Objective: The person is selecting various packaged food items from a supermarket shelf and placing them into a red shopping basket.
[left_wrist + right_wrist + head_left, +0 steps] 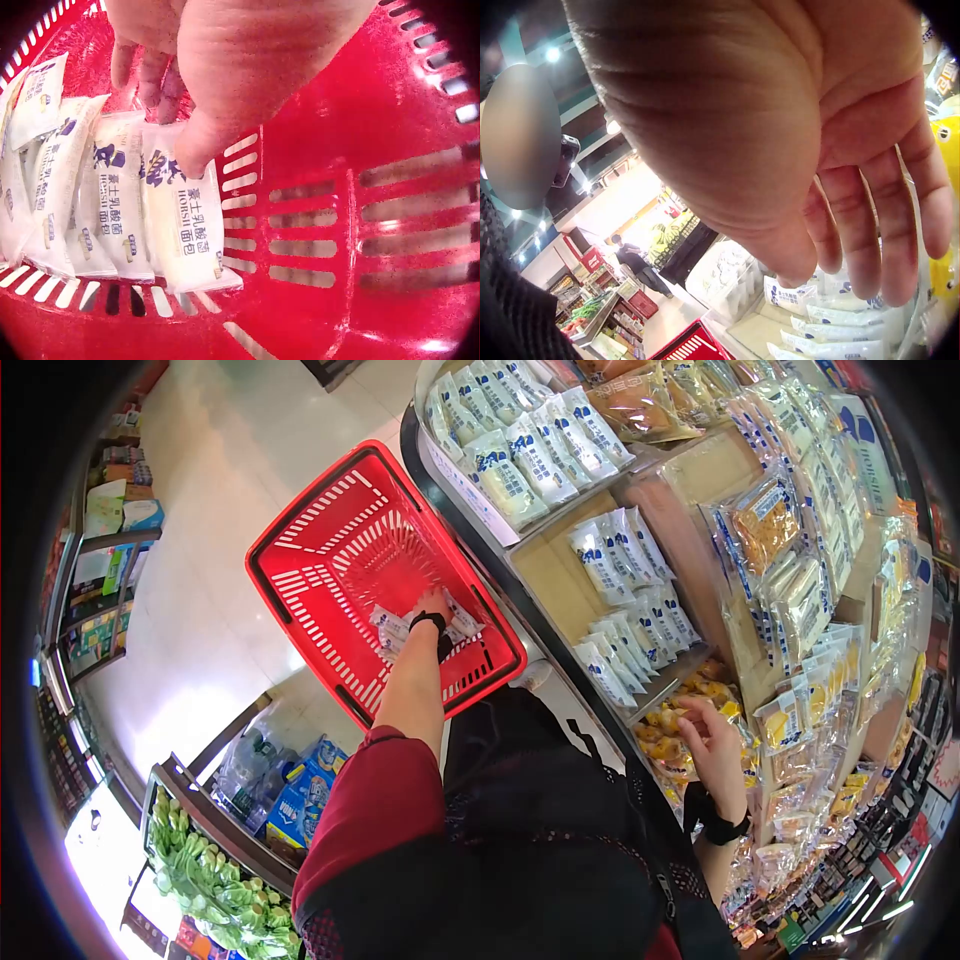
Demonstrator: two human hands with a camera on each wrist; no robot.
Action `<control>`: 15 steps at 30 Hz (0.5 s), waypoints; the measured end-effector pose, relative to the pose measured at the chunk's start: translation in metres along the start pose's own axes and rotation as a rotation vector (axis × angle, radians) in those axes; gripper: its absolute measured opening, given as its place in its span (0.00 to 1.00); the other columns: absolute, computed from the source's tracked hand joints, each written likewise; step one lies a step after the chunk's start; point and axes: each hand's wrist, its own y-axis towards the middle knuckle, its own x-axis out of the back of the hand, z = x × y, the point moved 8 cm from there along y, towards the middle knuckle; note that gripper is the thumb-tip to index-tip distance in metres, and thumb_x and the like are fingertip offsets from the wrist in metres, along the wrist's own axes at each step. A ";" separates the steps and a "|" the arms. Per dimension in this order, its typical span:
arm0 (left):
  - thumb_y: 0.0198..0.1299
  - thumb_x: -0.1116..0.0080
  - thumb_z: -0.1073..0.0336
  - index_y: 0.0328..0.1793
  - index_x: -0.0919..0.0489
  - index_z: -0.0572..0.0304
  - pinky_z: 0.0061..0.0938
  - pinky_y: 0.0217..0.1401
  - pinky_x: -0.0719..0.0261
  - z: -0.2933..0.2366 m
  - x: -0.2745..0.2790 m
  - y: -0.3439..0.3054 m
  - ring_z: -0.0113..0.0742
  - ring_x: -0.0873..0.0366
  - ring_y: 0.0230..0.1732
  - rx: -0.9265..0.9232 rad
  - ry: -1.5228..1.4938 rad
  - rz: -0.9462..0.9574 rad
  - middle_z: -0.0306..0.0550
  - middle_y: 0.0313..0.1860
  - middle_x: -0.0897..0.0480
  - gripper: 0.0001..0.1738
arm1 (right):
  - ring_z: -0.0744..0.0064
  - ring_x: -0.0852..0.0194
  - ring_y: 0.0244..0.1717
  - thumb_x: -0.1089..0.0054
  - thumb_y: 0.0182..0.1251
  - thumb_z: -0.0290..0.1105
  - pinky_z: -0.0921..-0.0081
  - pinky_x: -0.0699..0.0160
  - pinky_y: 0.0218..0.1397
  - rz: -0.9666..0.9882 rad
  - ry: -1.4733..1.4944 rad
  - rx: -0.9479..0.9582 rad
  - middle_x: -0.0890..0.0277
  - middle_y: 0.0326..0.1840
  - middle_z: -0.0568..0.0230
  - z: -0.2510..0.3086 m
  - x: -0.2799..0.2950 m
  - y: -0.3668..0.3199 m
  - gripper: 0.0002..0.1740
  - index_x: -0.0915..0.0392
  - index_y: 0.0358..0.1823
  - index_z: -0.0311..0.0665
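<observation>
I look down from the head camera at a supermarket aisle. A red basket (300,530) sits against the edge of a display shelf (560,575). The person's left hand (432,603) reaches down into it, among white bread packets (392,628) with blue print.

In the left wrist view the packets (184,217) stand on edge in a row along the slotted wall of the basket (360,150). The left hand (225,60) is directly above them, its fingers (150,75) loosely extended. The thumb tip touches the top edge of the nearest packet. I see no closed grip on anything.

If I were guiding this, I would judge the careful way to be pressing lightly on the top edges. The row should stand together against the wall and not slump toward the bare middle of the basket. The soft bread inside would probably dent under a hard push.

The right hand (712,745) hovers at a lower shelf, just over a heap of yellow packets (662,728). In its wrist view the right hand (780,112) shows a flat palm and straight, relaxed fingers holding nothing. More white packets (630,570) lie on the shelf between the two hands.
</observation>
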 end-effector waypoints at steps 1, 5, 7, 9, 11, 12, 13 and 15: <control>0.49 0.36 0.57 0.65 0.36 0.54 0.46 0.61 0.30 0.002 0.001 -0.002 0.53 0.32 0.62 0.003 -0.001 -0.007 0.57 0.63 0.32 0.37 | 0.76 0.28 0.27 0.43 0.63 0.25 0.79 0.26 0.34 0.004 0.002 0.002 0.23 0.30 0.62 0.002 -0.001 0.001 0.14 0.26 0.50 0.33; 0.54 0.40 0.54 0.60 0.28 0.52 0.46 0.59 0.28 0.012 0.013 -0.010 0.55 0.29 0.60 -0.001 0.047 -0.084 0.58 0.61 0.30 0.27 | 0.76 0.28 0.27 0.43 0.63 0.26 0.79 0.27 0.33 0.010 0.022 0.035 0.23 0.30 0.62 -0.004 -0.010 0.004 0.13 0.26 0.49 0.33; 0.55 0.41 0.53 0.56 0.24 0.53 0.46 0.57 0.27 0.013 0.025 -0.019 0.55 0.27 0.57 -0.014 -0.028 -0.143 0.59 0.58 0.27 0.24 | 0.75 0.28 0.28 0.42 0.63 0.27 0.78 0.27 0.33 0.012 -0.012 0.103 0.23 0.30 0.61 0.005 -0.011 0.004 0.13 0.26 0.49 0.33; 0.55 0.41 0.54 0.52 0.22 0.56 0.45 0.52 0.24 0.008 0.020 -0.029 0.58 0.23 0.50 -0.036 -0.170 -0.012 0.61 0.49 0.21 0.21 | 0.74 0.28 0.27 0.42 0.62 0.27 0.78 0.27 0.32 0.022 -0.022 0.117 0.23 0.30 0.60 0.006 -0.010 0.004 0.13 0.25 0.49 0.33; 0.54 0.40 0.55 0.46 0.20 0.60 0.42 0.48 0.23 0.008 0.033 -0.046 0.57 0.21 0.45 -0.088 -0.212 -0.141 0.62 0.42 0.19 0.19 | 0.72 0.27 0.27 0.42 0.62 0.27 0.77 0.27 0.32 0.032 -0.023 0.139 0.23 0.30 0.59 0.009 -0.009 0.006 0.13 0.25 0.48 0.33; 0.53 0.39 0.55 0.44 0.19 0.60 0.41 0.47 0.23 0.007 0.046 -0.054 0.56 0.21 0.44 -0.149 -0.257 -0.184 0.61 0.40 0.19 0.18 | 0.70 0.27 0.28 0.42 0.61 0.27 0.77 0.27 0.32 0.048 -0.025 0.185 0.24 0.30 0.58 0.014 -0.011 0.008 0.13 0.25 0.48 0.34; 0.53 0.38 0.56 0.43 0.19 0.61 0.39 0.46 0.23 0.006 0.058 -0.065 0.55 0.20 0.43 -0.211 -0.300 -0.226 0.61 0.39 0.19 0.18 | 0.69 0.26 0.28 0.41 0.61 0.27 0.76 0.27 0.32 0.064 -0.027 0.232 0.24 0.30 0.58 0.019 -0.013 0.010 0.14 0.25 0.48 0.34; 0.52 0.37 0.58 0.37 0.20 0.64 0.36 0.38 0.25 0.001 0.104 -0.104 0.53 0.20 0.35 -0.322 -0.351 -0.317 0.57 0.31 0.19 0.16 | 0.67 0.25 0.28 0.41 0.60 0.27 0.75 0.27 0.32 0.072 -0.020 0.285 0.23 0.31 0.57 0.027 -0.016 0.015 0.14 0.25 0.48 0.34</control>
